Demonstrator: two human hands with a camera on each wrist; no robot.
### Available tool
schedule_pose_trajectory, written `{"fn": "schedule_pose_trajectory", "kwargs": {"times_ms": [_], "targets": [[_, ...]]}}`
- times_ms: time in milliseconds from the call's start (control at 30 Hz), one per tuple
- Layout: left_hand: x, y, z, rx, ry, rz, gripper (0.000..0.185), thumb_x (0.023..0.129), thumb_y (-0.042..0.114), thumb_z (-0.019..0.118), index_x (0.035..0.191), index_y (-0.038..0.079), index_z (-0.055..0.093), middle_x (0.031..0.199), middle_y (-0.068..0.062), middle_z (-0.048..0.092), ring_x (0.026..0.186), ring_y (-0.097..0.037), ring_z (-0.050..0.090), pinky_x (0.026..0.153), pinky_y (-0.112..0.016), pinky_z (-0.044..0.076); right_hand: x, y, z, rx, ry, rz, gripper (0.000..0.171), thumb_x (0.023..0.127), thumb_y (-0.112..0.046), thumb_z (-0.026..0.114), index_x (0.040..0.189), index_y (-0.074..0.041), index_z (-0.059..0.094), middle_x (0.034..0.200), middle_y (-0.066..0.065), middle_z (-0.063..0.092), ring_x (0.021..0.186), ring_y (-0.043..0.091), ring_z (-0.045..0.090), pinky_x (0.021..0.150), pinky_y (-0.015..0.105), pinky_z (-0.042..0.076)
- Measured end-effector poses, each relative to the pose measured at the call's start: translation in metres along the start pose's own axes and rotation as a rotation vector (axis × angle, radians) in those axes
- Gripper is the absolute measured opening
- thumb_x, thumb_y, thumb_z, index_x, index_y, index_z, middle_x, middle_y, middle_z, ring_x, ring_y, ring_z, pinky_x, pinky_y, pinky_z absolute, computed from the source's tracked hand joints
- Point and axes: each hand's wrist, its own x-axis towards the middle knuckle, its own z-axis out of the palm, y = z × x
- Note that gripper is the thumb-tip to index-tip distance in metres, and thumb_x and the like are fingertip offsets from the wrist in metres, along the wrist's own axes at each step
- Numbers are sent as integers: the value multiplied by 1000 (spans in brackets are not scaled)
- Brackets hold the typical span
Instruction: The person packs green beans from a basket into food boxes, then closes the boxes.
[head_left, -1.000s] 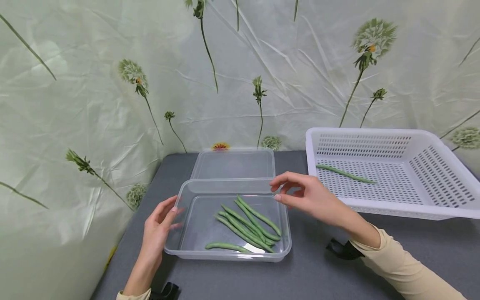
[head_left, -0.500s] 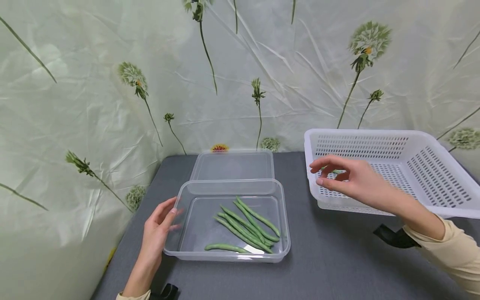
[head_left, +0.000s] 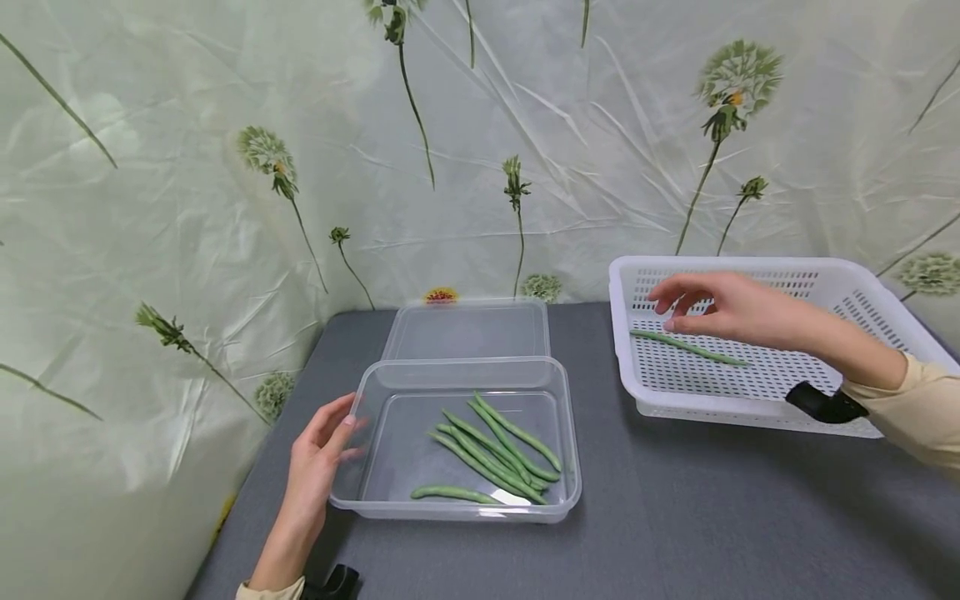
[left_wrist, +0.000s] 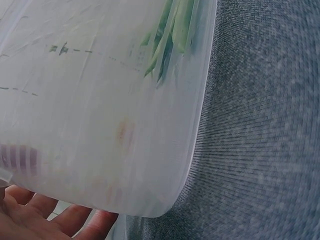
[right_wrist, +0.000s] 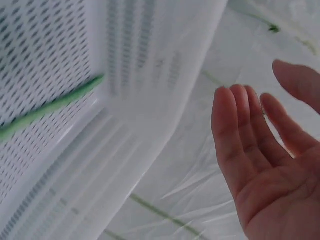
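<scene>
In the head view a clear plastic container [head_left: 405,467] holds several green beans [head_left: 491,471], one lying apart near its front wall. My left hand [head_left: 318,450] rests against the container's left side, thumb at the rim. Its fingers [left_wrist: 75,220] reach along the outside of the wall in the left wrist view. Over the white basket [head_left: 637,387] hovers my right hand [head_left: 738,310], loosely bent, with nothing held. Below it, a single green bean [head_left: 690,346] lies on the basket's perforated floor. The right wrist view shows that bean [right_wrist: 55,106] apart from the fingers.
Behind the container lies a clear flat lid [head_left: 472,325] on the grey tabletop [head_left: 660,517]. A pale curtain [head_left: 450,225] printed with dandelions hangs at the back and left. The basket's raised walls surround the single bean.
From above the container's right rim, my right hand has moved right and over the white basket, carrying nothing. The left hand and the beans keep their places.
</scene>
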Motion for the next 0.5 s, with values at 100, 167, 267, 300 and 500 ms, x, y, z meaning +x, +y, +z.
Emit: {"fn": "schedule_pose_trajectory", "kwargs": {"times_ms": [100,167,267,300,500], "targets": [[0,0,0,2,0,2,43,104,26,52,142,8,47,143,-13,51,112,-10,62,79,-31,54,9,17,-3,6,-56,-34,31,92,-12,71,122,-12,64,106,-3,66,91,11,64,71,29,52],[0,0,0,2,-1,7,43,104,26,51,143,8,47,143,-13,51,112,-10,62,79,-31,54,15,28,-3,22,-91,-45,29,93,-8,69,122,-10,64,106,-1,65,91,13,64,69,29,53],[0,0,1,4,-4,9,41,105,26,50,142,9,47,143,-13,50,112,-9,62,79,-30,53,23,45,0,78,-148,-41,29,94,-2,65,123,-5,63,107,5,65,92,20,65,65,32,55],[0,1,1,4,-4,9,41,105,25,50,142,9,47,143,-13,50,111,-9,62,79,-30,53,26,51,1,99,-170,-27,29,94,-1,64,123,-3,62,107,7,64,93,23,65,64,32,55],[1,2,0,4,-2,-2,42,105,27,51,143,10,48,143,-12,50,112,-9,62,80,-31,53,37,82,9,223,-270,87,36,93,1,64,128,4,56,111,17,60,95,28,63,64,38,55]]}}
